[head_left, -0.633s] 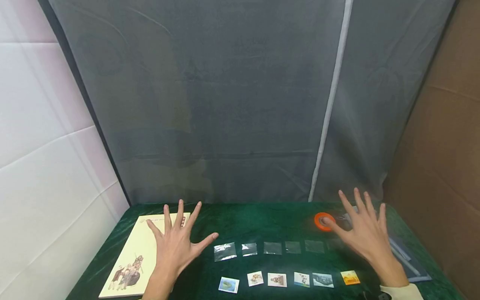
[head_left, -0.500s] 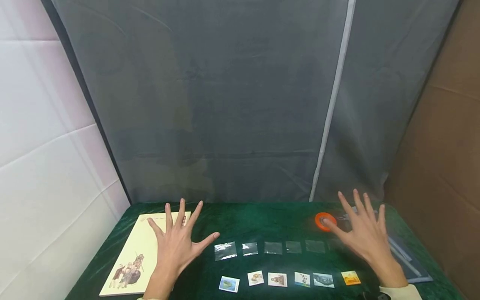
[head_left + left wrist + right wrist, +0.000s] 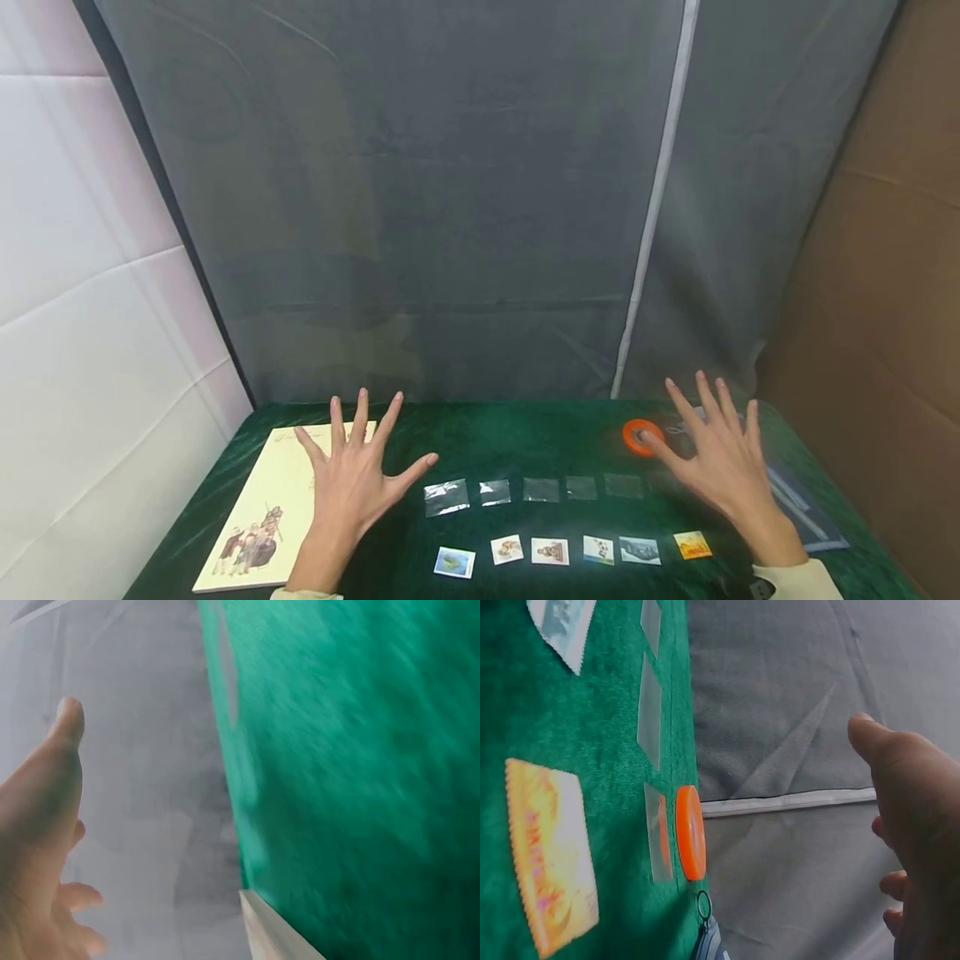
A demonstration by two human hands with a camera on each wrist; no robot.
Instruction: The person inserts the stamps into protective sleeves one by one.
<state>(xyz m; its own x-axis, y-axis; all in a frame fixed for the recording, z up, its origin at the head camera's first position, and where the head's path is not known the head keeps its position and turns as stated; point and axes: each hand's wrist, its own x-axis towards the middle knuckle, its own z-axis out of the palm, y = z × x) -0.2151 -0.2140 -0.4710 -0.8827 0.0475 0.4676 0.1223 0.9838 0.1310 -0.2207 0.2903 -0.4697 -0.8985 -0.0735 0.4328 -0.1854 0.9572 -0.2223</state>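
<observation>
My left hand is held with spread fingers over the right side of a cream-coloured book with figures drawn on its cover. Only the thumb side of that hand shows in the left wrist view. On the right, my other hand is likewise spread and holds nothing; its thumb overlaps an orange disc in the head view. Between the hands lies a row of postage stamps, with a yellow stamp at its right end and a blue-green stamp at its left. Behind them runs a row of small clear sleeves.
Dark green cloth covers the table. A grey-blue flat pouch lies at the right, partly hidden by the right arm; a ring pull shows in the right wrist view. A grey curtain stands behind, a brown panel at the right.
The head view has shifted slightly. Both hands keep their spread pose and sit a touch higher in the view; the stamps, sleeves and book have not been moved.
</observation>
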